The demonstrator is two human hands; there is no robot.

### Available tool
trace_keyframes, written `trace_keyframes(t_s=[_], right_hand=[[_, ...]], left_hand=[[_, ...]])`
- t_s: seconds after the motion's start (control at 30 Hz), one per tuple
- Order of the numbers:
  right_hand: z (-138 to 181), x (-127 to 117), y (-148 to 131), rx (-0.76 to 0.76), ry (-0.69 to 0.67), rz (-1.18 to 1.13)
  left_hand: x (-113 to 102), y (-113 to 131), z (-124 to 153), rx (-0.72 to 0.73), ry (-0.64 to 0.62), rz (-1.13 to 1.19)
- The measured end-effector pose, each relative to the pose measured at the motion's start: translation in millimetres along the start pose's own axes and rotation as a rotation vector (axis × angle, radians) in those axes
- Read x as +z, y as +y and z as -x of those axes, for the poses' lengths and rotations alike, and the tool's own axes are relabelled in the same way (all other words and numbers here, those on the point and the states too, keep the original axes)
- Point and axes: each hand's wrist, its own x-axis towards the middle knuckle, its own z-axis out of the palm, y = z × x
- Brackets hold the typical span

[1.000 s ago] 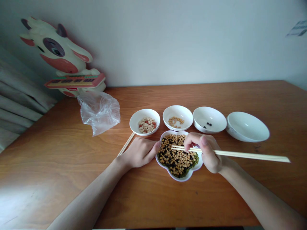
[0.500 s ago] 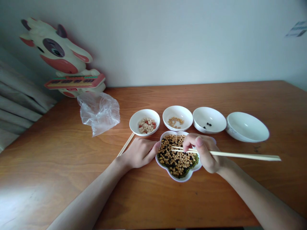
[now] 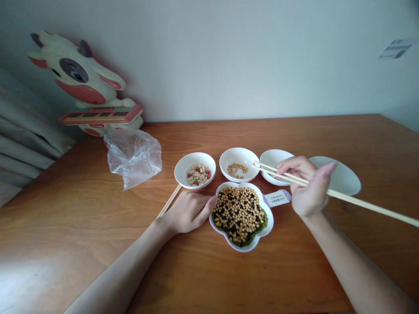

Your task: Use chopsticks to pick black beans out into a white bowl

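My right hand (image 3: 306,187) is closed round a pair of wooden chopsticks (image 3: 360,203), raised above the table with the tips over the right rim of the small bowl of yellow beans (image 3: 238,164). Whether the tips hold a bean I cannot tell. My left hand (image 3: 188,210) rests curled on the table, its fingertips against the left rim of the flower-shaped white dish (image 3: 241,216) heaped with mixed yellow, black and green beans. A small white label (image 3: 276,198) lies by the dish's right side.
Behind the dish stands a row of white bowls: one with peanuts and seeds (image 3: 195,169), the yellow-bean bowl, one partly hidden by my right hand (image 3: 274,159), and an empty one (image 3: 342,175). A spare chopstick (image 3: 169,201), a crumpled plastic bag (image 3: 133,155) and a cow toy (image 3: 85,84) are at left.
My right hand lifted the chopsticks out of the flower dish and moved up and to the right, tips now over the yellow-bean bowl. The label became visible. The left hand stayed put.
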Motion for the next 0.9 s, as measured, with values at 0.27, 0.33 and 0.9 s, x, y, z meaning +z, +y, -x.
trace_keyframes(t_s=[0.27,0.33,0.9], right_hand=[[14,-5,-4,-0.074,-0.383,0.125],[16,-3,-10,-0.115,-0.501,0.173],[24,14,2,-0.068,-0.513,0.312]], left_hand=[[1,0,0,0.002,0.004,0.004],[1,0,0,0.003,0.008,0.000],[1,-1,0,0.001,-0.003,0.026]])
